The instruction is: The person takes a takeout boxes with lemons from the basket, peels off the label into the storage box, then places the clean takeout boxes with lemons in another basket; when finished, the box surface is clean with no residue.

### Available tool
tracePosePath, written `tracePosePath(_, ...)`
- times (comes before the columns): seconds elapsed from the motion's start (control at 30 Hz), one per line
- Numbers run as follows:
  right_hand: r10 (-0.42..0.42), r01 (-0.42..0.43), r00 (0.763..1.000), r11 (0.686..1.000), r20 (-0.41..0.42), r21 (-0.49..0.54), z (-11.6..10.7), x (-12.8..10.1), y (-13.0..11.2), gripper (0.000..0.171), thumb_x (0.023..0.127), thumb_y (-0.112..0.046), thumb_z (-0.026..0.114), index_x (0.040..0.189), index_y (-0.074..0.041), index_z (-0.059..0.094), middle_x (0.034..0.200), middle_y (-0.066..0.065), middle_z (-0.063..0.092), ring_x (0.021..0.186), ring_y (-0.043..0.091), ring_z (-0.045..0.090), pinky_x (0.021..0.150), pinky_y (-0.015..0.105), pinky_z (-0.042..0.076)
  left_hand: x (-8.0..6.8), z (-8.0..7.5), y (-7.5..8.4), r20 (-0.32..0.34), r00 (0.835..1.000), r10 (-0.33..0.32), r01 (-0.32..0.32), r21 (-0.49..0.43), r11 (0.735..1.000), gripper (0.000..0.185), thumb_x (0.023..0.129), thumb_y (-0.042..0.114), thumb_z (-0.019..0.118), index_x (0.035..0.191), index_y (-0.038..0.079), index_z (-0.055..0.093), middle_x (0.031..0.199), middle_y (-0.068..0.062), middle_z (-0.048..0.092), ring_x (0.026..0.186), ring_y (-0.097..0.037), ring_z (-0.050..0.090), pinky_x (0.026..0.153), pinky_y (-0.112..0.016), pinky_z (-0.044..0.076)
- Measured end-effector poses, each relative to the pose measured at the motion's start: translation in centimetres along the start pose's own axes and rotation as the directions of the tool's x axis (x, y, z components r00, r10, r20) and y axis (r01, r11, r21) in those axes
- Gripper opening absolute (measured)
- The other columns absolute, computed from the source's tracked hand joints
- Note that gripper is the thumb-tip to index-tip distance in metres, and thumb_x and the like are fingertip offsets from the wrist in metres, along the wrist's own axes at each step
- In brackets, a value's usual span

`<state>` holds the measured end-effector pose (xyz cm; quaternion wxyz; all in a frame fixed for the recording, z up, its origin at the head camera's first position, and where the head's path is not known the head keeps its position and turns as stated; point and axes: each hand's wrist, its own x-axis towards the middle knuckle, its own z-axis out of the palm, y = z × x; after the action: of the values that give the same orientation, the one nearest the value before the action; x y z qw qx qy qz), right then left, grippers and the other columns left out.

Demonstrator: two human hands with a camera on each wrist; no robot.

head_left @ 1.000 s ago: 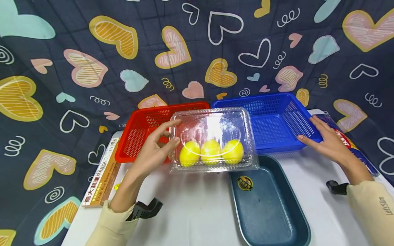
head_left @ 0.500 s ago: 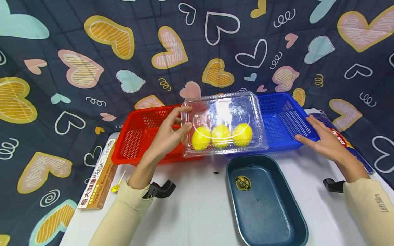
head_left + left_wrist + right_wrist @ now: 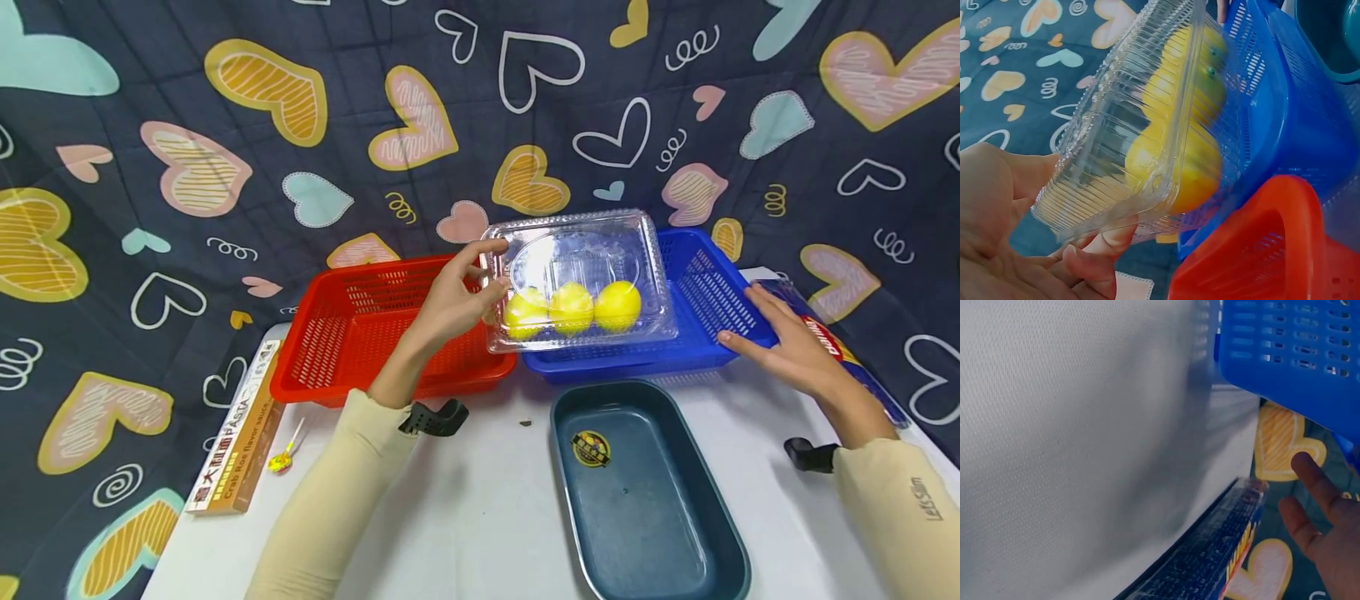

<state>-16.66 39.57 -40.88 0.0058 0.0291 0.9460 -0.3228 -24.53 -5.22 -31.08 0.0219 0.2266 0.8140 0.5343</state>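
Clear clamshell box (image 3: 581,279) of three yellow lemons (image 3: 572,307), pinched at its end by left hand (image 3: 450,304) above blue basket (image 3: 701,321); right hand (image 3: 795,350), fingers straight, against basket's outer wall.

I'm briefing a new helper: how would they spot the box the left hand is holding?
Look at the two mesh baskets at the table's far edge, red basket beside blue basket. Held above their junction by the left hand is the clear plastic clamshell, the only see-through container, with three yellow lemons inside.
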Motion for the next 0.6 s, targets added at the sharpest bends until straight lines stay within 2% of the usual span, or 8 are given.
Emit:
tracePosePath(0.13, -0.002, 0.002, 1.000, 1.000, -0.004, -0.002, 0.1, 0.1, 0.0, 0.098, 0.097, -0.054, 0.058, 0.164, -0.011, 0.001, 0.172, 0.017, -0.009, 0.153, 0.057, -0.004, 0.111, 0.084, 0.007, 1.3, 0.8, 0.0, 0.004, 1.000, -0.015, 0.015, 0.023, 1.000, 0.050, 0.096, 0.018, 0.070, 0.143, 0.026, 0.056, 0.111, -0.012, 0.059, 0.082, -0.026, 0.061, 0.065, -0.041, 0.058)
tracePosePath(0.2, -0.001, 0.001, 1.000, 1.000, -0.004, -0.001, 0.1, 0.1, 0.0, 0.098, 0.097, -0.054, 0.058, 0.164, -0.010, 0.001, 0.172, 0.017, -0.009, 0.153, 0.057, -0.004, 0.111, 0.084, 0.007, 2.0, 1.3, 0.0, 0.014, 1.000, -0.021, 0.021, 0.023, 1.000, 0.050, 0.096, 0.018, 0.070, 0.143, 0.027, 0.055, 0.107, -0.013, 0.059, 0.075, -0.028, 0.066, 0.059, -0.035, 0.054)
tracePosePath(0.27, 0.005, -0.005, 1.000, 1.000, 0.000, 0.006, 0.1, 0.1, 0.1, 0.098, 0.097, -0.055, 0.058, 0.164, -0.011, 0.001, 0.172, 0.017, -0.010, 0.153, 0.056, -0.005, 0.111, 0.083, 0.007, 2.6, 1.8, 0.0, 0.024, 0.999, -0.024, 0.024, 0.013, 1.000, 0.050, 0.096, 0.017, 0.070, 0.143, 0.026, 0.055, 0.107, -0.015, 0.060, 0.068, -0.030, 0.069, 0.056, -0.032, 0.052)
tracePosePath(0.33, 0.012, -0.012, 1.000, 1.000, 0.006, 0.009, 0.1, 0.1, 0.1, 0.098, 0.097, -0.055, 0.057, 0.164, -0.011, 0.000, 0.171, 0.017, -0.011, 0.153, 0.056, -0.005, 0.111, 0.084, 0.006, 3.2, 2.2, -0.1, 0.036, 0.999, -0.019, 0.019, 0.003, 1.000, 0.050, 0.096, 0.016, 0.070, 0.143, 0.026, 0.056, 0.118, -0.014, 0.061, 0.070, -0.028, 0.069, 0.055, -0.031, 0.053)
tracePosePath(0.37, 0.017, -0.017, 1.000, 1.000, 0.009, 0.011, 0.1, 0.0, 0.1, 0.099, 0.097, -0.055, 0.057, 0.164, -0.011, 0.000, 0.171, 0.017, -0.011, 0.153, 0.056, -0.006, 0.111, 0.084, 0.006, 3.5, 2.5, -0.1, 0.044, 0.999, -0.017, 0.017, -0.007, 1.000, 0.050, 0.096, 0.016, 0.071, 0.143, 0.025, 0.056, 0.120, -0.016, 0.061, 0.066, -0.032, 0.070, 0.055, -0.034, 0.054)
tracePosePath(0.43, 0.023, -0.023, 1.000, 1.000, 0.011, 0.012, 0.1, 0.0, 0.0, 0.099, 0.097, -0.055, 0.057, 0.164, -0.012, -0.001, 0.171, 0.016, -0.011, 0.152, 0.057, -0.006, 0.110, 0.084, 0.007, 4.0, 2.9, -0.2, 0.053, 0.999, -0.013, 0.014, -0.010, 1.000, 0.051, 0.096, 0.015, 0.071, 0.143, 0.024, 0.056, 0.130, -0.012, 0.060, 0.067, -0.031, 0.069, 0.058, -0.039, 0.058)
tracePosePath(0.5, 0.026, -0.026, 1.000, 1.000, 0.011, 0.010, 0.1, 0.0, 0.0, 0.099, 0.097, -0.055, 0.057, 0.164, -0.012, -0.001, 0.171, 0.017, -0.011, 0.152, 0.057, -0.006, 0.110, 0.084, 0.007, 4.5, 3.3, -0.4, 0.055, 0.998, -0.017, 0.017, -0.003, 1.000, 0.051, 0.095, 0.014, 0.071, 0.143, 0.022, 0.056, 0.130, -0.011, 0.062, 0.068, -0.031, 0.067, 0.061, -0.044, 0.060)
tracePosePath(0.6, 0.019, -0.019, 1.000, 1.000, 0.001, 0.013, 0.1, 0.0, -0.1, 0.099, 0.096, -0.054, 0.059, 0.164, -0.012, 0.001, 0.172, 0.017, -0.010, 0.153, 0.057, -0.004, 0.110, 0.084, 0.008, 5.2, 4.0, -0.6, 0.057, 0.998, -0.040, 0.039, 0.011, 0.999, 0.050, 0.095, 0.015, 0.071, 0.143, 0.022, 0.056, 0.113, -0.016, 0.067, 0.064, -0.035, 0.068, 0.063, -0.047, 0.060)
